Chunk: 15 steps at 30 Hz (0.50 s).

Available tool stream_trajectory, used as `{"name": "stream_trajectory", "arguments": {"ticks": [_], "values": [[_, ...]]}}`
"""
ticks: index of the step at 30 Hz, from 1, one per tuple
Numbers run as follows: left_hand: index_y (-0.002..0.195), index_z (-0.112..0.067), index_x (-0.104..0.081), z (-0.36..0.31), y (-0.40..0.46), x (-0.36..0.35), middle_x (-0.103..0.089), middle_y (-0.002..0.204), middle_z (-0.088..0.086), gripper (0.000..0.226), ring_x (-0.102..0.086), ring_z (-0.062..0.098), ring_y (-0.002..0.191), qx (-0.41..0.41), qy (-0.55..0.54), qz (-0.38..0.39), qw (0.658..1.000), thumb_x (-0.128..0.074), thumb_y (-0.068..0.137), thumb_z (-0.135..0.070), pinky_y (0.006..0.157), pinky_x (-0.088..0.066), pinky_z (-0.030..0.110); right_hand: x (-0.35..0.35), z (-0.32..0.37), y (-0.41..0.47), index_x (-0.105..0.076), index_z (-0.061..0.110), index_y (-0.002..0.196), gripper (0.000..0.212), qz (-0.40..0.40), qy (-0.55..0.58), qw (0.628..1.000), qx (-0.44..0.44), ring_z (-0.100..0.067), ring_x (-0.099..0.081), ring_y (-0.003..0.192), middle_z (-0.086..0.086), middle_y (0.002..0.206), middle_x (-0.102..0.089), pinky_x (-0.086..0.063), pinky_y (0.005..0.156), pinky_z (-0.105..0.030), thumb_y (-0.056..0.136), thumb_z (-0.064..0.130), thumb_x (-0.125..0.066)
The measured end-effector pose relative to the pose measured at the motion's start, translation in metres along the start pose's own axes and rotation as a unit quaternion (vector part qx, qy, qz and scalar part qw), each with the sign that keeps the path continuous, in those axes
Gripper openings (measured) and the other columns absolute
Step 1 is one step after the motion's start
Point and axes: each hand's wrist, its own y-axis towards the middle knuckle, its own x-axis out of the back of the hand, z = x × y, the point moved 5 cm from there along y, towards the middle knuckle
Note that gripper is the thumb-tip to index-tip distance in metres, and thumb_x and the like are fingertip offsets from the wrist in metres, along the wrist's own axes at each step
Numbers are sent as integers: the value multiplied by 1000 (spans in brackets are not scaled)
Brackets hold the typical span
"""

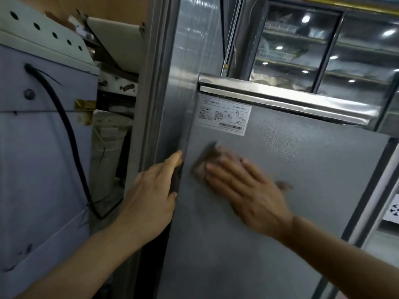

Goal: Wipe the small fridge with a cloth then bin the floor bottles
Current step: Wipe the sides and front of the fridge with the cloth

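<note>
A: Crowded back-of-shop corner: a pale appliance (43,147) with a black cable (64,126) on the left, a glass-fronted display case (323,50) behind. Which step is this?

B: The wiping, I judge. The small fridge (280,190) fills the middle, its grey panel facing us under a steel trim (280,100), one rating label (224,117) near the top.

A: And the hands?

B: Two. The right hand (248,186) presses one cloth (207,160) flat against the panel just below the label, fingers straight and spread, blurred. The left hand (151,195) grips the panel's left edge, fingers curled round it.

A: Next?

B: Probably sweeping the cloth across the unwiped panel, the left hand bracing. No bottles or bin are in view, so that part looks not yet begun.
</note>
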Motion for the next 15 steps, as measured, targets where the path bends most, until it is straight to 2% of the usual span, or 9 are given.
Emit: {"name": "stream_trajectory", "arguments": {"ticks": [3, 8, 11, 15], "values": [[146, -34, -11, 4, 1, 12, -36, 146, -9, 82, -34, 10, 132, 36, -22, -36, 998, -61, 86, -13, 110, -30, 34, 30, -34, 50, -36, 14, 145, 59, -65, -7, 996, -60, -28, -21, 143, -5, 152, -32, -12, 117, -43, 88, 25, -44], [145, -28, -20, 8, -2, 25, -42, 142, -4, 79, -40, 11, 129, 39, -9, -100, 994, -64, 82, -8, 107, -35, 38, 41, -45, 102, -40, 15, 144, 54, -98, -29, 991, -91, -33, -26, 142, -5, 150, -37, -18, 116, -49, 91, 23, -46], [144, -26, -24, 11, -7, 27, -43, 141, -1, 78, -41, 13, 128, 37, 6, -105, 994, -65, 80, -6, 106, -36, 37, 22, -19, 89, -46, 17, 140, 51, -80, -38, 995, -44, -33, -29, 141, -3, 148, -41, -17, 115, -48, 91, 28, -38], [144, -26, -26, 11, -16, 27, -44, 139, -2, 78, -42, 12, 126, 37, 18, -92, 995, -66, 80, -6, 104, -33, 28, -11, 32, 68, -62, 17, 123, 44, -35, -15, 999, 23, -31, -39, 136, -4, 137, -55, -19, 113, -46, 92, 31, -34]]}}
